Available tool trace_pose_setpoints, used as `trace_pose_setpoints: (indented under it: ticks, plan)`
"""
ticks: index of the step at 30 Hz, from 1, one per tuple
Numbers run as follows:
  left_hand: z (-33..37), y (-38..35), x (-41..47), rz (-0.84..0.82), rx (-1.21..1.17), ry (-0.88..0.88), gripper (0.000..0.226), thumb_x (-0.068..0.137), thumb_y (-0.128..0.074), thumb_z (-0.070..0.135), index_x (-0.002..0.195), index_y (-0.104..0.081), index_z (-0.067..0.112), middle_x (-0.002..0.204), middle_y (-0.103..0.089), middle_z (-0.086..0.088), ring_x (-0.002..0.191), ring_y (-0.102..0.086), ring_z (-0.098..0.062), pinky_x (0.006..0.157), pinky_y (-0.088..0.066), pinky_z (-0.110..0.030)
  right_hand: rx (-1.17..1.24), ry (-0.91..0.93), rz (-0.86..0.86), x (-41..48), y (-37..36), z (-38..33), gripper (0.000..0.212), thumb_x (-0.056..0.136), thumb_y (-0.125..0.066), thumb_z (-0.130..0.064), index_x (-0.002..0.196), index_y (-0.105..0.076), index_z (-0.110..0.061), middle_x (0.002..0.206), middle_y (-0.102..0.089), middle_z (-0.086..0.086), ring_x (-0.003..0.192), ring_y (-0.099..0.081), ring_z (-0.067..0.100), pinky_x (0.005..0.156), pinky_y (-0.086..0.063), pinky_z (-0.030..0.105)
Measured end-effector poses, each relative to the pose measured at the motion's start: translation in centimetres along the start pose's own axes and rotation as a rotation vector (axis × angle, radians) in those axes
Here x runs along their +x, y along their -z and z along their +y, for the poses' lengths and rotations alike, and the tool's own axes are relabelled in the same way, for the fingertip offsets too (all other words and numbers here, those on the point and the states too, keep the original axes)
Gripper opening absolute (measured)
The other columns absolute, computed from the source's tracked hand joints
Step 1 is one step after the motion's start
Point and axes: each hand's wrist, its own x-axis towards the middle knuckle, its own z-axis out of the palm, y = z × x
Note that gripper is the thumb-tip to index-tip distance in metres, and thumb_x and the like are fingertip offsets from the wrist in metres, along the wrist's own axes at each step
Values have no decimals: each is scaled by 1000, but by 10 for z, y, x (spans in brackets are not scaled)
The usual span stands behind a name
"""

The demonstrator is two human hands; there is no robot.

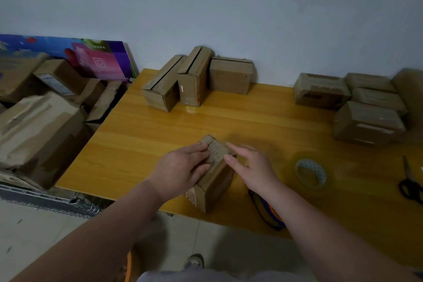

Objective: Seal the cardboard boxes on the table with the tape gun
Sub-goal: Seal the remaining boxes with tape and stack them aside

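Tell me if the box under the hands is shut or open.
Shut. The box top lies flat, with the left hand pressing on it and the right hand touching its edge.

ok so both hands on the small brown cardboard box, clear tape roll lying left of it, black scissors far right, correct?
Wrong side: head view shows the clear tape roll right of the small brown cardboard box. Left hand and right hand on the box, black scissors far right: correct.

One head-worn camera looks forward and down, close over the bench, facing the wall behind.
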Motion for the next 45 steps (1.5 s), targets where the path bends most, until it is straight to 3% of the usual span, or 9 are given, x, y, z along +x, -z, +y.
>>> trace_pose_setpoints:
  ticks: [3, 6, 8, 12, 20, 25, 28, 34, 45]
  plan:
    - [0, -3, -6, 3, -19, 13, 52, 93, -39, 48, 120, -66, 12, 129, -61, -1, 116, -59, -15, 94, -39, -17, -111, 62, -32, 1, -2, 2, 44, 97, -46, -45, 140, -46, -34, 144, -45, -9, 136, -35, 15, 107, -25, 25]
    - [4, -5, -6, 20, -47, 54, 51, 92, -39, 47, 117, -67, 11, 122, -60, 1, 103, -61, -13, 87, -36, -9, -227, 96, -69, 2, -1, 6, 46, 97, -39, -50, 142, -42, -38, 148, -40, -13, 139, -29, 21, 113, -29, 40]
    - [5, -6, -6, 29, -47, 55, 51, 92, -39, 46, 115, -67, 11, 118, -60, 1, 97, -63, -13, 83, -39, -11, -329, 164, -91, 2, 4, 5, 49, 97, -38, -52, 144, -39, -37, 151, -35, -14, 138, -28, 17, 110, -35, 41]
    - [3, -8, -7, 38, -81, 62, 52, 92, -39, 46, 116, -67, 10, 118, -58, -1, 94, -64, -15, 80, -42, -13, -491, 233, -195, 2, 14, -7, 60, 94, -41, -58, 148, -30, -37, 156, -21, -18, 138, -18, 10, 109, -29, 31]
    - [1, -9, -7, 56, -152, 52, 53, 92, -40, 47, 118, -64, 8, 120, -54, -2, 97, -62, -18, 80, -53, -27, -593, 325, -340, 0, 21, -21, 85, 79, -61, -63, 150, -18, -44, 158, 2, -22, 142, -3, 10, 111, -26, 36]
    - [-2, -11, -7, 86, -177, 42, 50, 90, -43, 45, 112, -65, 6, 114, -54, -7, 104, -61, -24, 82, -55, -33, -665, 200, -347, 23, 16, -22, 119, 71, -72, -61, 152, 12, -32, 158, 17, -18, 146, 5, 15, 115, -21, 39]
    - [-5, -13, -7, 80, -205, 65, 50, 88, -44, 48, 106, -63, 5, 111, -52, -7, 111, -59, -25, 84, -55, -36, -719, 200, -398, 31, 7, -23, 121, 72, -75, -57, 151, 14, -33, 157, 23, -16, 147, 8, 18, 117, -17, 42]
    - [-9, -18, -4, 106, -229, 72, 48, 87, -43, 49, 100, -62, 7, 106, -50, -5, 123, -50, -16, 87, -49, -25, -863, 267, -383, 36, 7, -26, 116, 77, -72, -53, 151, 14, -32, 158, 24, -10, 148, 8, 21, 118, -10, 45]
    - [-10, -18, -3, 114, -209, 56, 47, 87, -43, 48, 98, -61, 7, 105, -49, -7, 121, -52, -19, 84, -51, -27, -885, 278, -386, 36, 5, -28, 117, 77, -76, -42, 150, 15, -34, 159, 18, -13, 148, 5, 23, 117, -19, 46]
